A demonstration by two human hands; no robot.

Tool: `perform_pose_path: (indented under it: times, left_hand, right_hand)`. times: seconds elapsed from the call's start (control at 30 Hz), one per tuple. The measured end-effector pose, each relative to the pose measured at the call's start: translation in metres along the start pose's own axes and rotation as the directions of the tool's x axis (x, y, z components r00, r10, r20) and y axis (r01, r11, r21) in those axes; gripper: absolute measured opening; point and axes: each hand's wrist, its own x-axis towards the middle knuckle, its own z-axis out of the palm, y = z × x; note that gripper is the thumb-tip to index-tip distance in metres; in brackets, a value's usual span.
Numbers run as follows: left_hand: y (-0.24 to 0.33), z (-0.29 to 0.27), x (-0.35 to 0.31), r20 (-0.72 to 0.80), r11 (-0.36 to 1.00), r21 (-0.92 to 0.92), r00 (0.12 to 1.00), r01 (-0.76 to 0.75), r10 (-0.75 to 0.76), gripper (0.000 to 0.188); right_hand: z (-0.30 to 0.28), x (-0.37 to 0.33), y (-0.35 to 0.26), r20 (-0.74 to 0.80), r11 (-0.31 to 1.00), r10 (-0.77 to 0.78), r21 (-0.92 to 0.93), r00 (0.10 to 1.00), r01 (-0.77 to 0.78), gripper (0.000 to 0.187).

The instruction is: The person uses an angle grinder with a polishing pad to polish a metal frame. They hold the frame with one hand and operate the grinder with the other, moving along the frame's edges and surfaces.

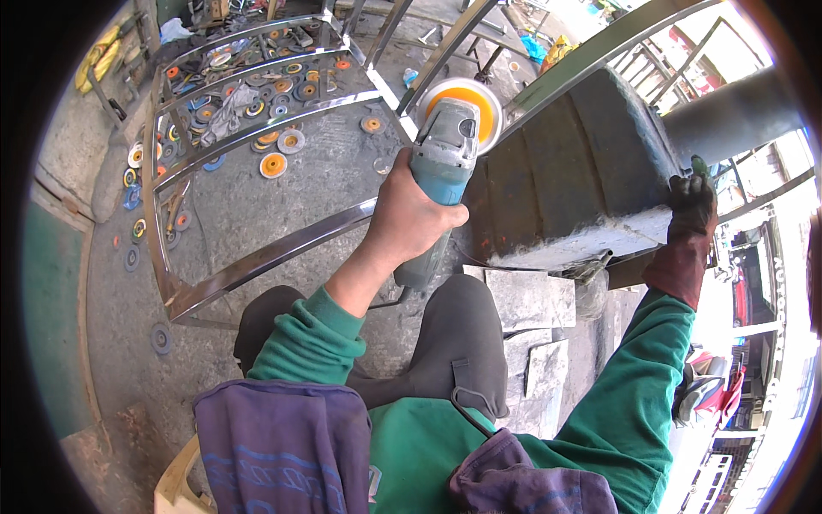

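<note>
Looking down from the head view, I see the angle grinder (443, 167) out in front of the seated person, above the floor (248, 204) between the shiny metal frame (282, 246) and a dark metal box (565, 163). The bare left hand (409, 208) has its fingers wrapped firmly round the teal body, thumb across it. The right hand (692, 206), in a dark, grimy glove, is up by the far edge of the box, next to a thick grey pipe (736, 116); whether those fingers grip or merely rest there, I can't tell.

I'd judge the grinder hefty and nose-heavy, its hard casing stiff all over, so the narrow body is the sensible place to hold, with fingers well clear of the orange-and-white disc (488, 103). That disc is probably the fragile part; whether it is spinning or touching the box, I can't make out.

The box is blocky and ridged, dull brown-black on its broad face, with a rough, pale lower side; it looks heavy. The frame's bars are smooth, gently curved and mirror-bright, likely slippery to a bare palm. Round abrasive discs (273, 165) litter the gritty grey floor, and flat, scuffed sheets (518, 300) lie near the person's knee.
</note>
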Motion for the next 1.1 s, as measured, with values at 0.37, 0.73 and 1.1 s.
perform_pose_path:
  times: [0.37, 0.73, 1.1]
  left_hand:
    - [0.005, 0.0, 0.007, 0.023, 0.997, -0.071, 1.0, 0.01, -0.008, 0.07]
    - [0.009, 0.002, 0.011, 0.03, 0.998, -0.055, 0.999, -0.009, 0.011, 0.071]
    - [0.01, 0.002, 0.011, 0.038, 0.995, -0.092, 0.998, -0.043, 0.046, 0.068]
  right_hand:
    - [0.001, 0.001, -0.002, -0.018, 0.993, 0.073, 0.097, 0.997, -0.071, 0.035]
    - [0.028, -0.022, -0.021, -0.116, 0.972, 0.129, 0.21, 0.985, -0.102, 0.031]
    - [0.019, -0.019, -0.012, 0.002, 0.961, 0.082, 0.264, 0.997, -0.08, 0.036]
